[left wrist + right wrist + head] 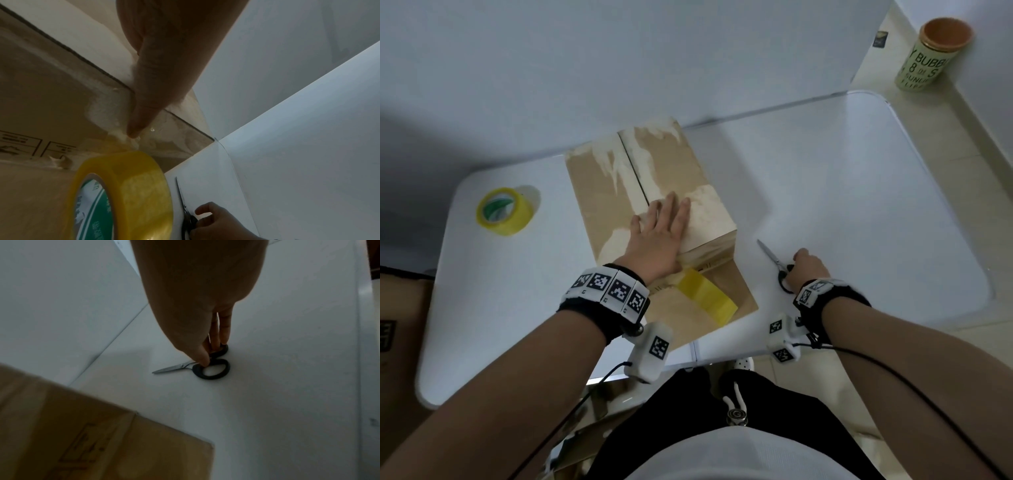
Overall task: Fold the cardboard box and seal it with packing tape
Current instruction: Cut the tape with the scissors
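Note:
A brown cardboard box (599, 192) stands mid-table with its top flaps closed along a centre seam. My left hand (654, 212) lies flat on the near end of the top, fingers straight, pressing clear tape down; the thumb (141, 110) holds the strip at the box edge. A yellow tape roll (705, 301) (123, 194) hangs from that strip over the box's near flap. To the right, black-handled scissors (774, 260) (211, 369) lie on the table. My right hand (799, 262) (213, 352) pinches their handle loops.
A second yellow tape roll (505, 210) sits at the table's left. The white table (859, 205) backs onto a wall. A green canister (924, 54) stands on the floor at far right. Another carton (397, 325) is beside the table's left edge.

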A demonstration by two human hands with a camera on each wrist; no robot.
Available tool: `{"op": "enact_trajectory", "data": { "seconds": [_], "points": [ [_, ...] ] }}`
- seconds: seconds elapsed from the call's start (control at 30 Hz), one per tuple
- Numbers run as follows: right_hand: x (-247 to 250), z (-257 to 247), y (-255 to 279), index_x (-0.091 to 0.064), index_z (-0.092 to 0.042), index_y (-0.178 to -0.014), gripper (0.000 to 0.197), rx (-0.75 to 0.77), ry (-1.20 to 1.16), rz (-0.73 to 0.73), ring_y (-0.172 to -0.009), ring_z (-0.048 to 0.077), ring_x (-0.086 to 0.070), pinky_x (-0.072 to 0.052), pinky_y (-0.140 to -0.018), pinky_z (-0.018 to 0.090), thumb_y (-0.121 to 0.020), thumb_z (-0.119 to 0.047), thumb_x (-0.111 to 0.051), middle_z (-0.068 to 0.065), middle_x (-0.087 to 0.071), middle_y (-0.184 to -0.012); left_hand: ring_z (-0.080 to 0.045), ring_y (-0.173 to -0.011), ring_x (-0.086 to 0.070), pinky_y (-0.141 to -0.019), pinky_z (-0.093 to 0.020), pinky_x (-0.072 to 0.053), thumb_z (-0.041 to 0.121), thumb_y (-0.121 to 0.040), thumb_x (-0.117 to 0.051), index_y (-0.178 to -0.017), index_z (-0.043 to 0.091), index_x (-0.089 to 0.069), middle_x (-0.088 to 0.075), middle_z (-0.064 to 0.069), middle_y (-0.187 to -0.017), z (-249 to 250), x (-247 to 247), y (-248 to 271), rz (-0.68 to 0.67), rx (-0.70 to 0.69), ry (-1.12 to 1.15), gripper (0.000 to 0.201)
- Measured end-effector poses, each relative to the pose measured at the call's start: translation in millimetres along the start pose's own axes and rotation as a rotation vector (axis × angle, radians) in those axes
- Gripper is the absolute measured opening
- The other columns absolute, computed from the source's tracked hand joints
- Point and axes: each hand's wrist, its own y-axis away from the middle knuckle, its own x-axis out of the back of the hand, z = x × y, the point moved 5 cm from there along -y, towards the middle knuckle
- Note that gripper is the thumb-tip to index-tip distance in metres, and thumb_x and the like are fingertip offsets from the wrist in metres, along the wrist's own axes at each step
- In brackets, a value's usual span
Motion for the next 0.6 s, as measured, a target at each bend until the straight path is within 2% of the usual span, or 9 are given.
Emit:
{"op": "enact_trajectory", "data": {
  "seconds": [0.1,0.2,0.37,0.47,0.53,0.6],
  "points": [
    [-2,3,4,-0.044,-0.008,-0.120,0.037,0.032,0.040,0.020,-0.106,0.035,-0.055,-0.048,-0.082,0.040,-0.091,-0.027,-0.056,0.018,-0.050,-0.119,-0.034,-0.147,0.009,-0.115,-0.059,-0.012,0.040,-0.078,-0.074,-0.149,0.020,0.023,0.026,-0.007,-0.158,0,1,-1,0.012,-0.002,-0.003,0.123],
    [-3,4,5,-0.045,-0.007,-0.116,0.038,0.020,0.027,-0.012,-0.102,0.034,-0.057,-0.050,-0.081,0.040,-0.089,-0.029,-0.059,0.018,-0.055,-0.114,-0.034,-0.147,0.010,-0.115,-0.059,-0.010,0.041,-0.079,-0.072,-0.150,0.020,0.023,0.026,-0.007,-0.158,0,1,0,0.015,-0.009,0.001,0.120],
    [-2,9,15,-0.046,-0.004,-0.112,0.040,-0.036,-0.210,0.077,-0.090,0.033,-0.061,-0.044,-0.067,0.032,-0.088,-0.034,-0.059,0.017,-0.062,-0.105,-0.034,-0.147,0.013,-0.116,-0.058,-0.008,0.041,-0.080,-0.071,-0.149,0.021,0.024,0.029,-0.007,-0.157,0,-1,1,0.010,-0.014,0.034,0.120],
    [9,4,23,-0.047,-0.006,-0.111,0.037,-0.006,-0.302,0.124,-0.089,0.031,-0.060,-0.044,-0.069,0.030,-0.087,-0.031,-0.060,0.014,-0.065,-0.105,-0.032,-0.147,0.015,-0.116,-0.058,-0.005,0.046,-0.081,-0.068,-0.150,0.024,0.022,0.030,-0.005,-0.157,-2,0,0,-0.007,-0.035,0.080,0.116],
    [20,-6,24,-0.050,-0.010,-0.114,0.036,0.031,-0.380,0.138,-0.099,0.031,-0.062,-0.046,-0.075,0.031,-0.086,-0.027,-0.062,0.011,-0.067,-0.107,-0.027,-0.147,0.012,-0.117,-0.056,-0.004,0.054,-0.083,-0.063,-0.153,0.029,0.011,0.023,0.001,-0.159,-5,3,0,0.001,-0.055,0.184,0.105],
    [35,-20,25,-0.051,-0.011,-0.117,0.036,0.086,-0.483,0.135,-0.104,0.029,-0.061,-0.048,-0.081,0.033,-0.085,-0.021,-0.063,0.009,-0.069,-0.108,-0.021,-0.147,-0.007,-0.117,-0.048,-0.012,0.056,-0.086,-0.059,-0.153,0.032,-0.016,-0.002,0.007,-0.162,-10,14,5,0.108,-0.057,0.405,0.083]
  ]
}}
